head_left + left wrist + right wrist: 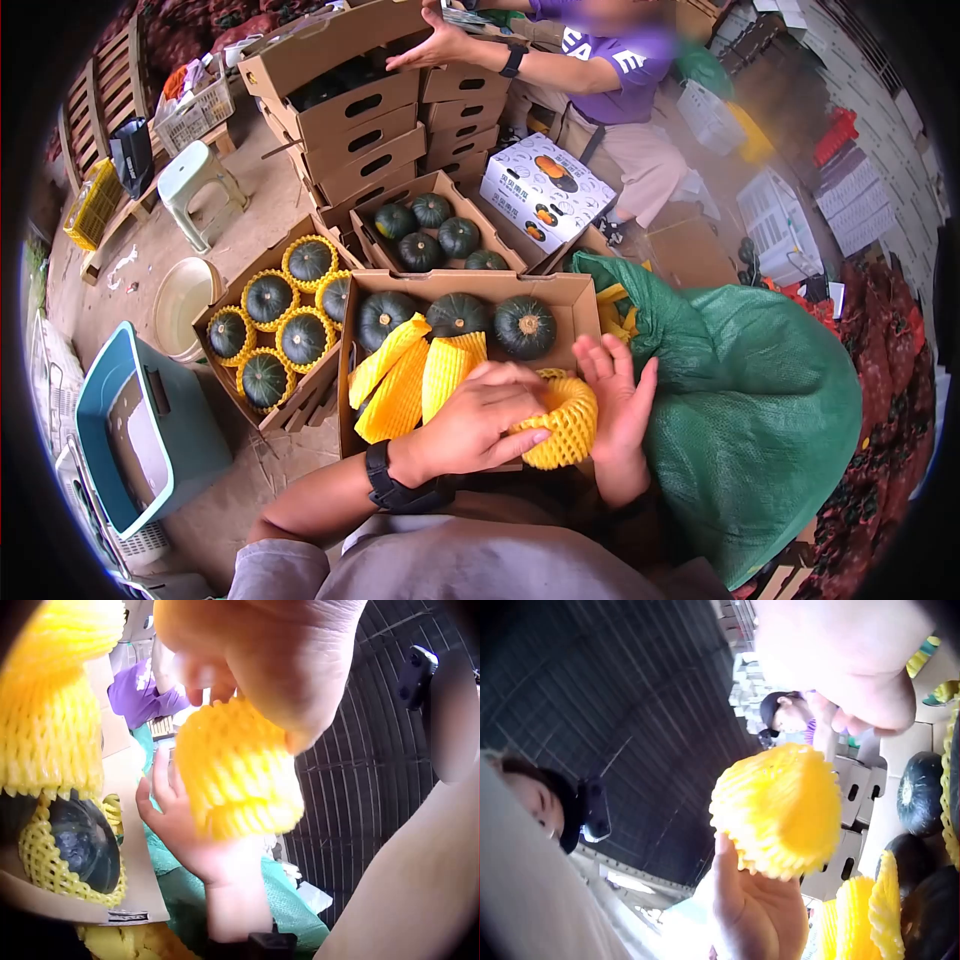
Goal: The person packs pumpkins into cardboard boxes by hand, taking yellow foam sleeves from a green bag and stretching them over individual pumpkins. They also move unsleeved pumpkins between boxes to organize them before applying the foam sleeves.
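My left hand pinches a yellow foam net sleeve between thumb and fingers; its rim is folded back, and no pumpkin shows inside it. Just right of the sleeve, my right hand is spread, palm up, with the fingers extended. Under and beyond my left hand is a cardboard box with dark green pumpkins along its far side. Several flattened yellow foam sleeves lie in its near left part. In the left wrist view, a netted pumpkin sits below my left hand.
At the left, a box holds several netted pumpkins; another behind holds bare ones. A green woven sack bulges at the right. Stacked cartons and a person in purple are beyond. A blue bin stands left.
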The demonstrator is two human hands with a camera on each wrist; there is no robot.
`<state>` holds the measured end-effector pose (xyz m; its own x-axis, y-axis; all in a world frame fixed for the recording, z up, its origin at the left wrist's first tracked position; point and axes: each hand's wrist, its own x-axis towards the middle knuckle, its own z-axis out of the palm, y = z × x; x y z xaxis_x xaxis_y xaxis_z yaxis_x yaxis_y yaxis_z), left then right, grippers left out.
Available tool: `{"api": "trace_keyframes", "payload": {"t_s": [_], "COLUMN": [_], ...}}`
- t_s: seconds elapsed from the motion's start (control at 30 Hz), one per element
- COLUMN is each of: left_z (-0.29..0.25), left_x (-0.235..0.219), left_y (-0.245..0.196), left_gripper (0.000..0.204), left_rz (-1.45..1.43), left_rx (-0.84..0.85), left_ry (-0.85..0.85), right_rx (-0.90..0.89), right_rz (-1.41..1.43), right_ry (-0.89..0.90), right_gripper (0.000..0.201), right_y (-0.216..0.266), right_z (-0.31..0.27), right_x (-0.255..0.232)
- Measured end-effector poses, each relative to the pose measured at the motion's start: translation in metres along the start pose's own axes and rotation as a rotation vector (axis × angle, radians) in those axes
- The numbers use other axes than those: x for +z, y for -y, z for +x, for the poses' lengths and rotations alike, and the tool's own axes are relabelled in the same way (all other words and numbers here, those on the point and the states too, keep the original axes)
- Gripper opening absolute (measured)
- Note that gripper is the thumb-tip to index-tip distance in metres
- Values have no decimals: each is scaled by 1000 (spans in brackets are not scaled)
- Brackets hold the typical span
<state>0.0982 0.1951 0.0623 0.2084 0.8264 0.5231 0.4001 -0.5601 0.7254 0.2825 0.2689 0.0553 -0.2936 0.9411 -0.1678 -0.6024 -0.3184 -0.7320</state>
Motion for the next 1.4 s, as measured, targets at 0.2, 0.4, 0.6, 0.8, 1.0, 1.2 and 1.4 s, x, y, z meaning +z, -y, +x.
{"api": "trace_keyframes", "payload": {"t_s": [0.2,0.4,0.6,0.8,1.0,1.2,1.4], "left_z": [11,68,82,61,45,39,28], "left_x": [-9,-9,25,4,4,8,-2], "left_y": [-1,83,108,60,56,39,15], "left_gripper": [47,44,54,35,38,59,75], "left_rz": [-1685,242,288,-831,-1102,-1005,-708], "left_rx": [-571,-748,-926,-616,-800,-767,-597], "left_ry": [322,225,91,-20,-155,-32,-301], "right_rx": [180,290,509,-154,70,-406,39], "right_rz": [-146,-597,-103,-649,-238,-247,-209], "right_ry": [287,231,60,-134,-212,107,238], "right_gripper": [24,74,59,35,40,33,54], "right_y": [21,10,-39,-23,-12,6,-6], "right_z": [-18,12,83,31,36,14,7], "right_x": [-19,-11,-52,-30,-14,8,15]}}
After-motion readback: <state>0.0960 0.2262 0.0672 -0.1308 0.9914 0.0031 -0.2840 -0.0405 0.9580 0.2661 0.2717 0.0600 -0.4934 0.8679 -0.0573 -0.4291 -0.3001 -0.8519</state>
